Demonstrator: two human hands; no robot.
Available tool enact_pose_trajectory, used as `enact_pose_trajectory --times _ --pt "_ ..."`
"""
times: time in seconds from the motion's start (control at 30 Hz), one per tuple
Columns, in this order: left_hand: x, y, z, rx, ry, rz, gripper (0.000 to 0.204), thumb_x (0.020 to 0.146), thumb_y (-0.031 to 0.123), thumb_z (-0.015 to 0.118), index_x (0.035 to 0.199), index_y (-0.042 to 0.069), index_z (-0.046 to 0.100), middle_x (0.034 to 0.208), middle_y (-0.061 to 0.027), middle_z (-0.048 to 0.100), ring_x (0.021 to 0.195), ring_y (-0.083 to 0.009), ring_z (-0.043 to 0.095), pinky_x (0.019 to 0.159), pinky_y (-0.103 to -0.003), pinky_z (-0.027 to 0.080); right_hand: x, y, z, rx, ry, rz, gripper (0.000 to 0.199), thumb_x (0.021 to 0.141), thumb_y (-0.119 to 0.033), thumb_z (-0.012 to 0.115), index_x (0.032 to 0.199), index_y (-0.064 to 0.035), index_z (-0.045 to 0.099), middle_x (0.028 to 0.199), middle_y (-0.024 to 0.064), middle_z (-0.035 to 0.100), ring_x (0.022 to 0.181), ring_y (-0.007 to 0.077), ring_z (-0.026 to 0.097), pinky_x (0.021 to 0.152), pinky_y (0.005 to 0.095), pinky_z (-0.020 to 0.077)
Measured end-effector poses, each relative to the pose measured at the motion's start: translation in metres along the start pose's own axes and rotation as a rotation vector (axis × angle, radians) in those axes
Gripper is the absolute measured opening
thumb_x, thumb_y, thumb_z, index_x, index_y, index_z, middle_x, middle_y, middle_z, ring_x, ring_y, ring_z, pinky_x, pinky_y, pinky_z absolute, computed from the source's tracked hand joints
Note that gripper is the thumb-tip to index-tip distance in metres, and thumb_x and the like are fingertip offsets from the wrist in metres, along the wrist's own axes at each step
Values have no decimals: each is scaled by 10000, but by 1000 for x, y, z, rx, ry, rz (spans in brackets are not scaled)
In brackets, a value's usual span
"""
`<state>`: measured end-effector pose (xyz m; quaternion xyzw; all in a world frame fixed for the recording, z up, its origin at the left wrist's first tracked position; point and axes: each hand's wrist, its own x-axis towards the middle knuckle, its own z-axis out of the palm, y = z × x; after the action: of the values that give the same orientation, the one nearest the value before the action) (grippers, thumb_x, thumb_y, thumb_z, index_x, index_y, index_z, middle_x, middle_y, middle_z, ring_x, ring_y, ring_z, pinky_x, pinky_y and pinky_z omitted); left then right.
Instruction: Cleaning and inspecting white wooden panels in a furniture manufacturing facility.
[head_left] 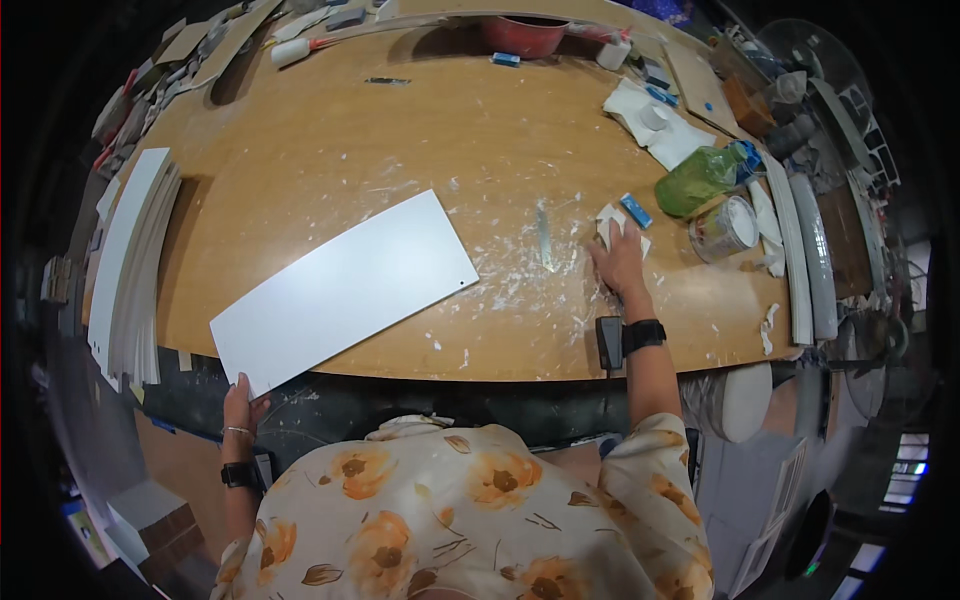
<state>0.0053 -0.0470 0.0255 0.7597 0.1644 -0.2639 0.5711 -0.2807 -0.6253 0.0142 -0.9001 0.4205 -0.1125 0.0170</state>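
Observation:
A long white panel (345,290) with a small dark hole near its right corner lies slantwise on the wooden table, its lower left corner past the front edge. My left hand (242,405) grips that corner, thumb on top and the other fingers partly hidden beneath. To the right, my right hand (620,258) is on a crumpled white cloth or tissue (606,214), its fingers closed over it. Just beyond the fingers is a small blue block-like item (635,210). A flat metal scraper blade (544,240) lies between the panel and my right hand.
White flakes and smears mark the table (300,140). White panels (130,260) stand stacked at the left edge. On the right are a green bottle (695,182), a tub of white material (728,228) and white strips (790,250). A red bowl (525,37) sits at the back.

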Motion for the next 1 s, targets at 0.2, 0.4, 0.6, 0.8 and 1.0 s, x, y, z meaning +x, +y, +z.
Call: enact_pose_trajectory --times 0.2,0.4,0.6,0.8,1.0 --pt "22 -8 -15 69 -79 28 430 845 432 472 996 30 457 811 -85 589 619 -176 598 471 -236 484 22 14 -57 436 -299 468 461 858 -252 456 1236 -8 355 1220 174 440 1108 324 435 928 396 357" --pt "25 -9 -18 24 -118 8 445 854 425 455 1035 19 435 832 -112 590 609 -192 609 434 -253 481 8 -43 -78 2039 54 288 372 914 -238 338 1217 -27 384 1196 99 473 1099 231 465 961 354 359" --pt "31 12 4 63 -352 -3 449 870 400 433 1065 -5 443 858 -102 591 622 -185 609 475 -253 492 31 -115 -10 1152 -98 135 356 905 -253 359 1175 -36 441 1110 131 539 993 253 535 868 327 420" --pt "24 12 -10 61 -409 -89 525 882 469 359 1117 6 435 942 -124 585 703 -189 615 564 -285 515 -88 -405 31 489 -180 -682 500 748 -164 538 1230 -117 418 1315 159 341 1245 296 278 1032 451 176" --pt "23 22 -27 -801 -554 -228 951 722 749 184 1203 -48 376 1154 -217 480 1022 -288 530 869 -375 441 -168 -489 14 718 -407 -1288 462 714 -87 516 1174 -82 474 1292 161 383 1220 278 342 1037 422 205"
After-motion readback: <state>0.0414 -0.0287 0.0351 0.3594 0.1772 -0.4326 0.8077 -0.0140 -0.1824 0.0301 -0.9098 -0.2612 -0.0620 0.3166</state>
